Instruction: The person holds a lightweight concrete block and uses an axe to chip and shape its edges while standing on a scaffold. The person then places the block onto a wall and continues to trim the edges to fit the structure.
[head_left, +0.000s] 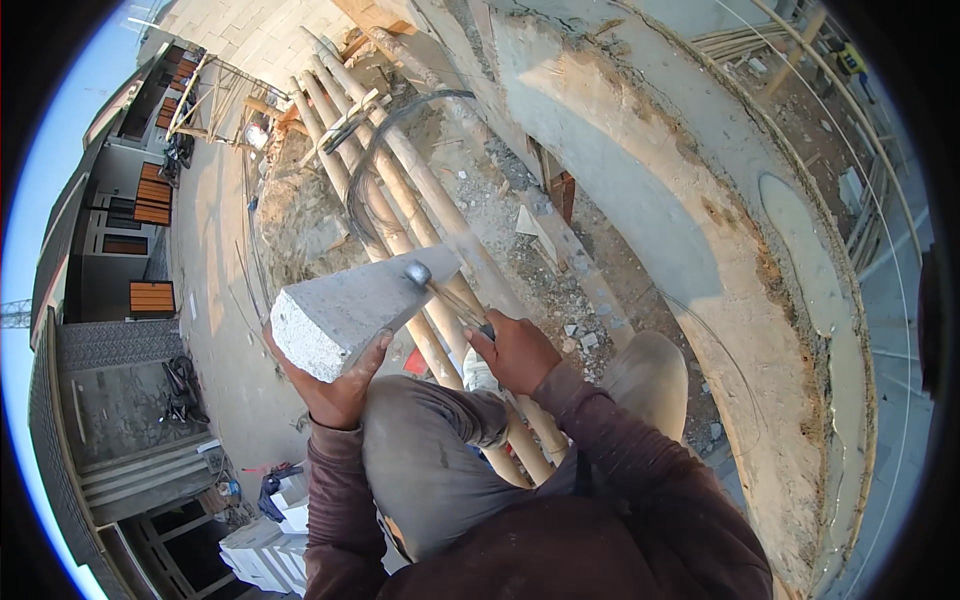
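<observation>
Above the poles point(428, 190), the grey block point(362, 296) slants away rightward, left hand point(343, 392) gripping its near end, right hand point(522, 355) clutching a metal-headed tool point(418, 272) at its far half.

Warm, bright daylight fills the frame. A blue-grey shadow crosses the pale, rough concrete wall point(715, 265) right of centre; the grey wedge-shaped block point(365, 300) has a glaring white end. Fisheye distortion bends outer edges; corners blacken, blue fringing at left.
</observation>
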